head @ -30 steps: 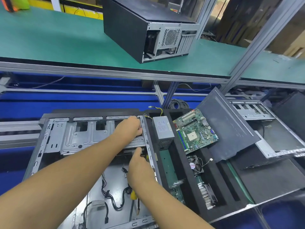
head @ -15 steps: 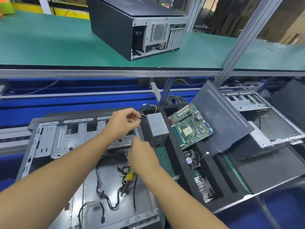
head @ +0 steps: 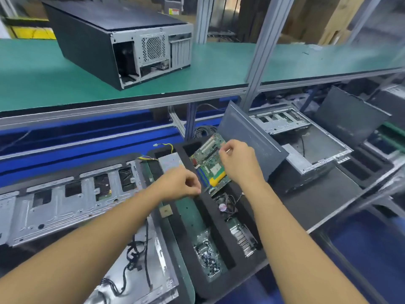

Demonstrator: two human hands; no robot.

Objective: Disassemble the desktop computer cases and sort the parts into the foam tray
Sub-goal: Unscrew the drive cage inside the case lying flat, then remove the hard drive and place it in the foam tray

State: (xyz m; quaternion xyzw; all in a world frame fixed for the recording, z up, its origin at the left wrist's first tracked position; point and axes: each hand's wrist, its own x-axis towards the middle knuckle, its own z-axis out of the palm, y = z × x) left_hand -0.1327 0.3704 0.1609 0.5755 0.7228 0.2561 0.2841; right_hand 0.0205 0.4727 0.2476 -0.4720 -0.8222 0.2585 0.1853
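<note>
An open metal computer case (head: 65, 207) lies on its side at the left, with loose black cables (head: 135, 255) inside. Right of it sits the black foam tray (head: 221, 233), holding a power supply (head: 169, 163), a green motherboard (head: 208, 159), a fan (head: 225, 205), a heatsink (head: 243, 238) and a bag of screws (head: 206, 257). My left hand (head: 182, 183) hovers over the tray beside the power supply, fingers curled with the thumb against the fingertips; I see nothing between them. My right hand (head: 238, 163) is above the motherboard and grips a yellow-handled screwdriver (head: 215, 182), mostly hidden under the palm.
A grey side panel (head: 247, 137) leans against the tray's far right side. A second stripped case (head: 306, 137) lies to the right. A closed black case (head: 122, 47) rests on the green upper shelf (head: 219, 69). A small tan square (head: 165, 211) lies on the tray's left rim.
Both hands have left the open case's drive bay and moved right over the foam tray. The right hand carried the screwdriver to above the motherboard.
</note>
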